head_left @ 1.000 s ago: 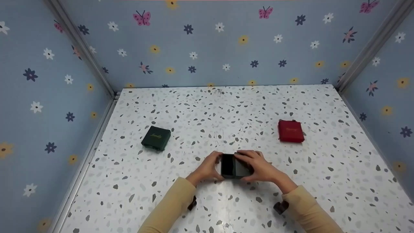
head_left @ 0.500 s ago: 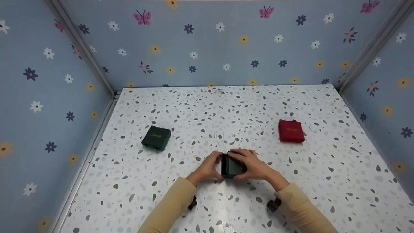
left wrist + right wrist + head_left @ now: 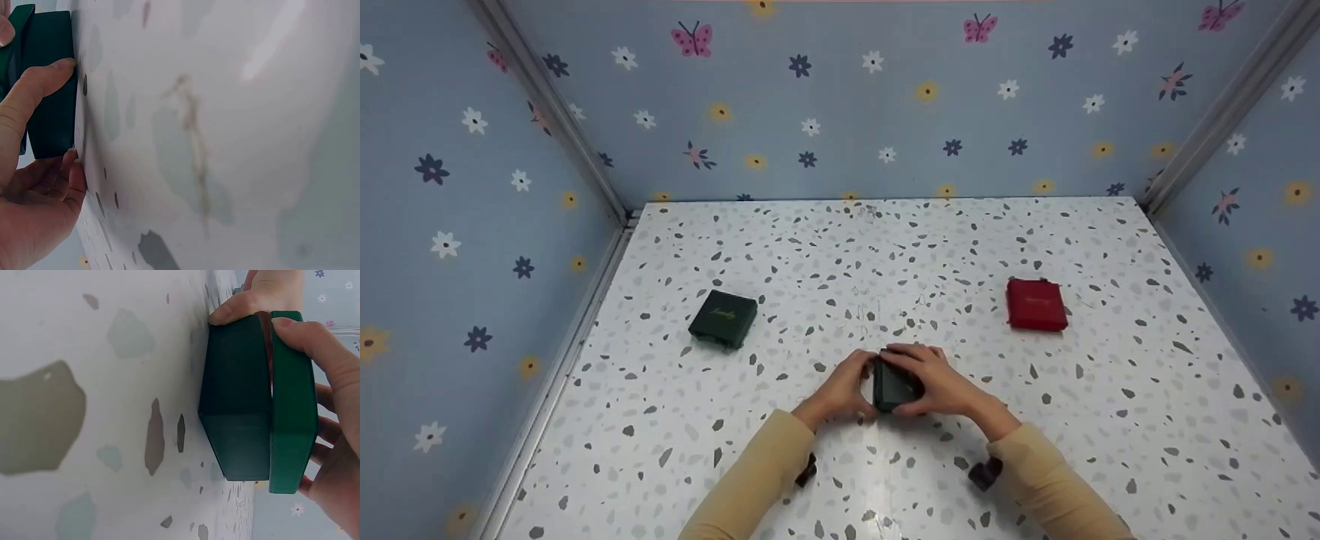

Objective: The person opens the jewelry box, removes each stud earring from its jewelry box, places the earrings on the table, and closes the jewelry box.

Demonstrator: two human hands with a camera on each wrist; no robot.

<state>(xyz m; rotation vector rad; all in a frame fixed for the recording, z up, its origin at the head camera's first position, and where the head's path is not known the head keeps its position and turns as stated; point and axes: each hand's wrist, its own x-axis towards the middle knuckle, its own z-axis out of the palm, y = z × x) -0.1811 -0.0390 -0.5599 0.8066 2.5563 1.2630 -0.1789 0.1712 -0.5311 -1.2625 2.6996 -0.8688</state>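
Note:
A small dark green jewelry box (image 3: 897, 388) stands on the table between both hands. My left hand (image 3: 842, 388) grips its base (image 3: 53, 112), thumb on one side and fingers on the other, low against the tabletop. The brighter green lid (image 3: 293, 410) is pinched by my right hand (image 3: 939, 384), thumb and fingers at opposite edges. In the right wrist view the lid lies almost flat over the base, with a narrow gap at the end near the left hand. The inside of the box is hidden.
A closed green box (image 3: 724, 320) with gold lettering lies to the left on the speckled white table (image 3: 825, 247). Toward the right lies a closed red box (image 3: 1036, 306). Flower-patterned walls (image 3: 840, 97) enclose the back and both sides.
My right hand has moved left, swinging the lid from wide open to nearly closed over the base. The left hand has stayed in place. Both other boxes have not moved.

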